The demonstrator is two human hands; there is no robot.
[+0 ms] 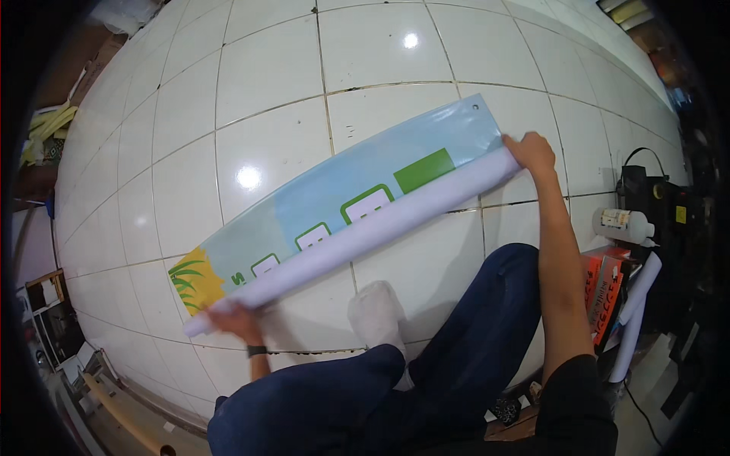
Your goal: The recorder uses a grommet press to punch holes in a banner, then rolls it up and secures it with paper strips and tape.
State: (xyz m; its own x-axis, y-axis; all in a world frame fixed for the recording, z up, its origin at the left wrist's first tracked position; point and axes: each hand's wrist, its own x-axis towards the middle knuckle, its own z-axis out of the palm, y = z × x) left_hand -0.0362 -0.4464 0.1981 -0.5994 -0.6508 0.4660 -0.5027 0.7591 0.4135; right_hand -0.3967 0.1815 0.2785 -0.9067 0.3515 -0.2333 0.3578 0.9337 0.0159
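Note:
A vinyl banner (319, 176) lies slantwise on the tiled floor, partly rolled up into a long white tube along its near side. The flat part shows light blue with green-framed panels, a green block and a yellow corner with leaves. A metal eyelet (476, 107) sits in its far right corner. My left hand (237, 322), slightly blurred and with a dark band at the wrist, grips the tube near its left end. At the other end my right hand (535, 153) is closed around the tube, thumb toward the flat sheet.
My socked foot (376, 313) rests on the floor just below the tube. On the right are a white bottle (623, 225), red-orange packages (605, 296), rolled white sheets (636, 319) and a black case (658, 199). Wooden and metal frames (99, 387) stand at lower left.

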